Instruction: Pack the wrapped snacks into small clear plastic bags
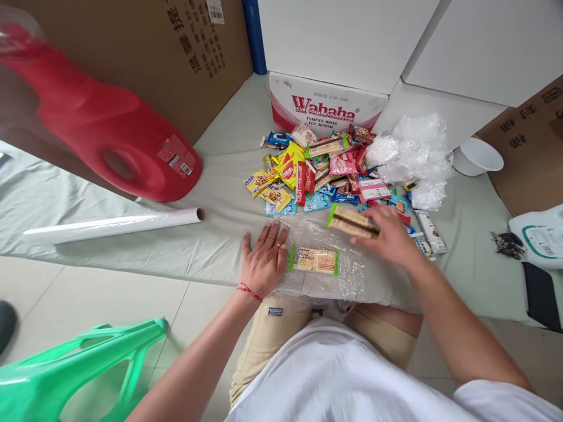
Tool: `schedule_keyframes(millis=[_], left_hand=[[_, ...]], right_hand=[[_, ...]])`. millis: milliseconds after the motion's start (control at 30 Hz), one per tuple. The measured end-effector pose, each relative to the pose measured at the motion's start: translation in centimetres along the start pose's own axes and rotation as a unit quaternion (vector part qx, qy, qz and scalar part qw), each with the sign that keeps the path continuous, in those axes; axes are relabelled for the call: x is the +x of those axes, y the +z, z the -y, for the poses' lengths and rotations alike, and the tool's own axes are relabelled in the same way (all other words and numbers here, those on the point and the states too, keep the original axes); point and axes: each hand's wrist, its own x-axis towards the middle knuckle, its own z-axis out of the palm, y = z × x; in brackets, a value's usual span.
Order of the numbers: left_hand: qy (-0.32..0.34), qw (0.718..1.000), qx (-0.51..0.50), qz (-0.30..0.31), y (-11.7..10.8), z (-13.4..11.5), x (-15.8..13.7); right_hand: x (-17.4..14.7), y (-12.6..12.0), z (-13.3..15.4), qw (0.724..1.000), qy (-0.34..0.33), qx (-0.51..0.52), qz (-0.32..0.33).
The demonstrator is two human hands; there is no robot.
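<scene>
Wafer pack: positioned at the far right side of the film. The right hand has its fingers closed on the right end of this pack. The left hand lies palm down at the film's left side, fingers extended and slightly spread, gripping nothing. A second pack lies on the film. Beyond the film, a snack pile sits on the bench.

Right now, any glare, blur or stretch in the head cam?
Head view: glare flecks the clear plastic sheet; head view: right hand and its wafer pack look slightly soft, perhaps motion; head view, left: red bottle appears stretched.
</scene>
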Motion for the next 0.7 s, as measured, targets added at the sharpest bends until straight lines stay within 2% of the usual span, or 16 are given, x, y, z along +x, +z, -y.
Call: schedule_keyframes(millis=[100, 233, 467, 700], left_hand=[[-0.002, 1.0, -0.016, 0.003, 0.0, 0.3, -0.1], [0.004, 0.999, -0.032, -0.006, 0.0, 0.4, -0.1], [0.001, 1.0, -0.028, -0.014, 0.0, 0.0, -0.1], [0.005, 1.0, -0.025, -0.011, -0.1, 0.0, -0.2]], right_hand=[[-3.0, 3.6, 5.0, 0.998, -0.02, 0.065, 0.011], [-3.8, 6.5, 8.9, 0.996, -0.02, 0.021, 0.087], [-1.9, 5.6, 10.5, 0.983, -0.094, -0.038, 0.152], [-1.8, 5.8, 10.6, 0.984, -0.082, -0.057, 0.147]])
